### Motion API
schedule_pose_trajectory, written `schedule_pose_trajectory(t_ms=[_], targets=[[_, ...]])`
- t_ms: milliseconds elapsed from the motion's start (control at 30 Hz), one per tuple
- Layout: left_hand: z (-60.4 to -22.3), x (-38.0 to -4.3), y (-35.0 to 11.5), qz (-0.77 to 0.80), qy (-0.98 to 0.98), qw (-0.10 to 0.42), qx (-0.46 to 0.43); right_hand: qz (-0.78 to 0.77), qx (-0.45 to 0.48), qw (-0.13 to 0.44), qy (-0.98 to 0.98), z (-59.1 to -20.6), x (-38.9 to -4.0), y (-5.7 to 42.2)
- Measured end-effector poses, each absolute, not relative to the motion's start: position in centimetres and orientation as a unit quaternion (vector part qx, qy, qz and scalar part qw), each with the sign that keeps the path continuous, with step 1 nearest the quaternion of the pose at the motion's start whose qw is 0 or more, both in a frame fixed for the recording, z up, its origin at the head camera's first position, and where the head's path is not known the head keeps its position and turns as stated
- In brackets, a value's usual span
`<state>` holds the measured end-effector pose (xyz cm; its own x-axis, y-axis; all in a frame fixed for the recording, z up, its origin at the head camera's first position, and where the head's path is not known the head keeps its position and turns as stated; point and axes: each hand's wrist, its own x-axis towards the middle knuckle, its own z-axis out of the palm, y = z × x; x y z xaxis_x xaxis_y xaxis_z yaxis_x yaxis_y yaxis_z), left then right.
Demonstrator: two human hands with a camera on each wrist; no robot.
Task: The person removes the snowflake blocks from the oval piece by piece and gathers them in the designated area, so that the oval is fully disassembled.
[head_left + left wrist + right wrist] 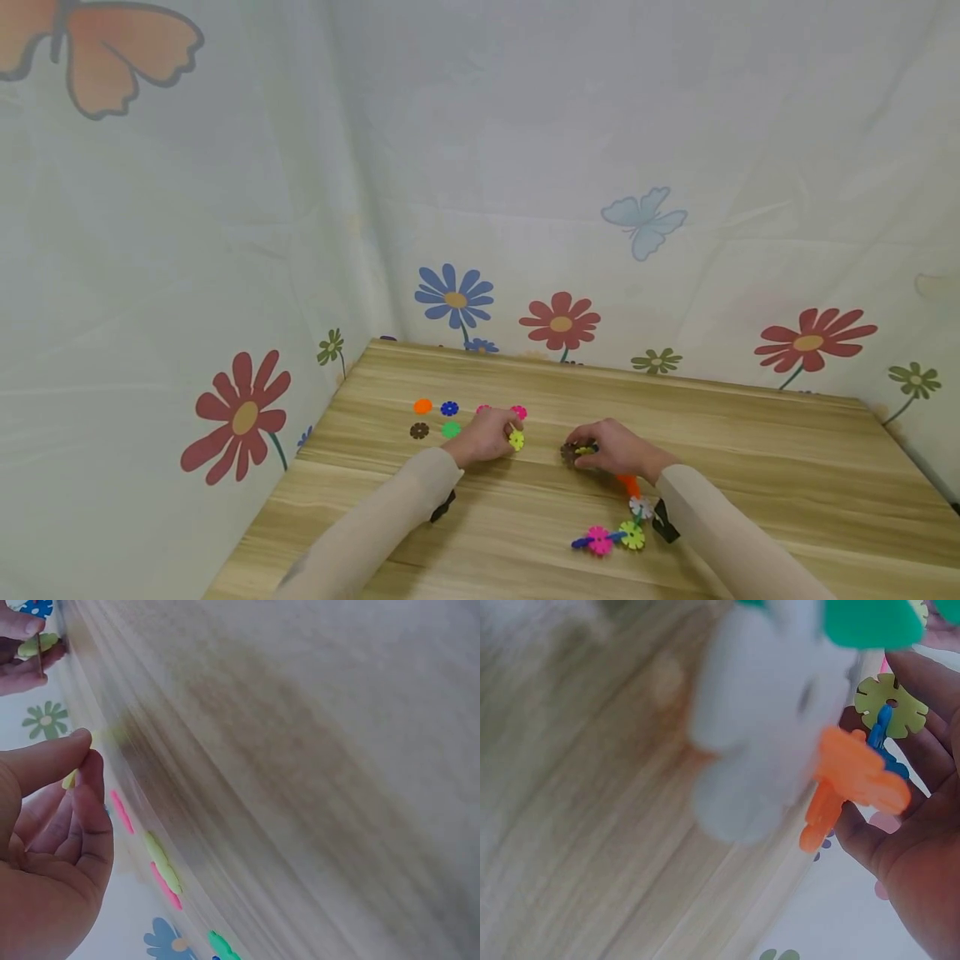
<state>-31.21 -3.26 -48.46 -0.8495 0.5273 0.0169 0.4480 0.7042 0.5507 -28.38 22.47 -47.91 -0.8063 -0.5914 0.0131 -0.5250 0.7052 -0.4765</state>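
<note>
My left hand [483, 437] pinches a yellow notched flower disc [517, 441] between thumb and fingers, just above the table. To its right, my right hand [618, 448] grips one end of a chain of interlocked plastic discs, near a brown disc [567, 454]. The chain bends toward me through an orange disc [628, 485], a white disc [641, 507], a yellow-green disc [632, 536] and a pink disc [599, 540]. In the right wrist view, a yellow disc [892, 705] and a blue disc [885, 742] lie against the right fingers; the blurred white disc fills the foreground.
Loose discs lie around the left hand on the wooden table [720, 450]: orange [423, 407], blue [449, 408], brown [419, 431], green [451, 430] and pink [519, 412]. The left wrist view also shows a loose yellow-green disc [163, 862]. A printed curtain [525, 167] stands behind the table.
</note>
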Motion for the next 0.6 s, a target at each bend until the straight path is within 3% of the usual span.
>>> schedule_pose_trajectory(t_ms=[600], targets=[[-48.63,-31.51,-2.25,0.185,0.946,0.041,0.262,-0.230,-0.305,0.067,0.922,-47.95,-28.36,22.38]])
